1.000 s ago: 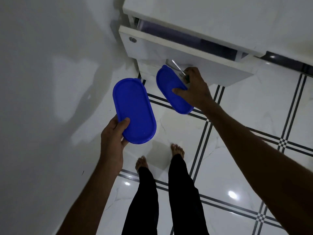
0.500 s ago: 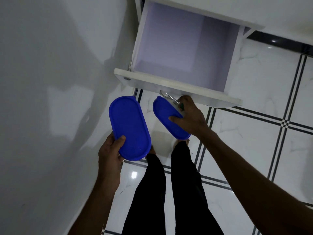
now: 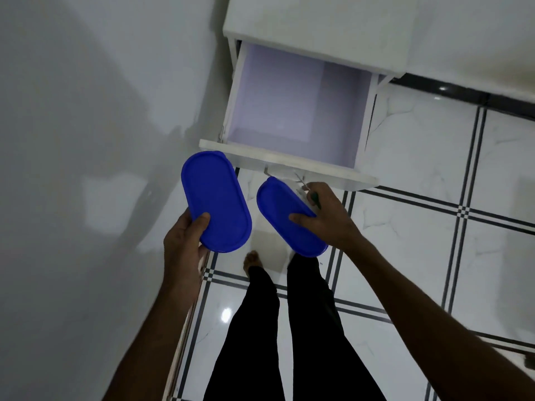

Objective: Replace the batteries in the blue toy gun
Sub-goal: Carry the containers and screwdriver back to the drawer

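The left hand [image 3: 185, 241] grips a blue oval lid [image 3: 215, 201] by its near end; the right hand [image 3: 327, 217] holds a blue-lidded oval container [image 3: 285, 215] and a green-handled screwdriver [image 3: 308, 193]. Beyond, a white drawer [image 3: 289, 162] stands open. No toy gun shows

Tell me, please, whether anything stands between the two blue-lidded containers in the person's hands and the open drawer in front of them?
Nothing visible does. The drawer is pulled out and its visible inside looks bare. The left hand holds one blue-lidded container just before the drawer front; the right hand holds the other container and a screwdriver below the drawer's handle.
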